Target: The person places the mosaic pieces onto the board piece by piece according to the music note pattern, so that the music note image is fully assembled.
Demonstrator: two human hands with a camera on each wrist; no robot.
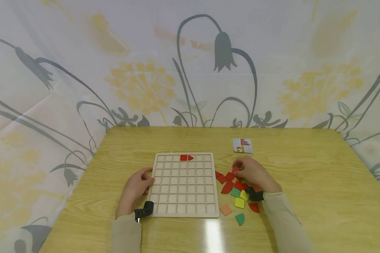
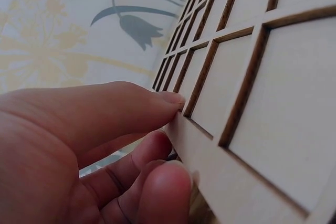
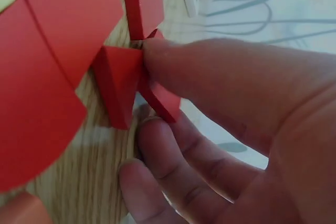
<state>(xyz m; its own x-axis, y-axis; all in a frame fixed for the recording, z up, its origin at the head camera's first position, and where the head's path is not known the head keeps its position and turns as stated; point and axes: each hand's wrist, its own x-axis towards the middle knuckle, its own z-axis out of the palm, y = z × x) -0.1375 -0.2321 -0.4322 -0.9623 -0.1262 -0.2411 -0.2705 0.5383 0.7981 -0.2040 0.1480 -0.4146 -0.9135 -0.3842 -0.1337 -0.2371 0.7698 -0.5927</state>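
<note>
A wooden grid board lies on the table, with a red square tile and a red pointed tile in its top row. At its left edge my left hand grips the board; the left wrist view has the thumb on the rim and the fingers curled beside the edge. Right of the board, among loose red tiles, my right hand pinches a red tile between thumb and fingers. Its full shape is hidden by the thumb. Another red tile stands close beside it.
Loose tiles spread right of the board: a yellow square, a green quarter-round, an orange square and several red ones. A small pattern card lies behind the right hand. A flower-printed cloth hangs behind the table.
</note>
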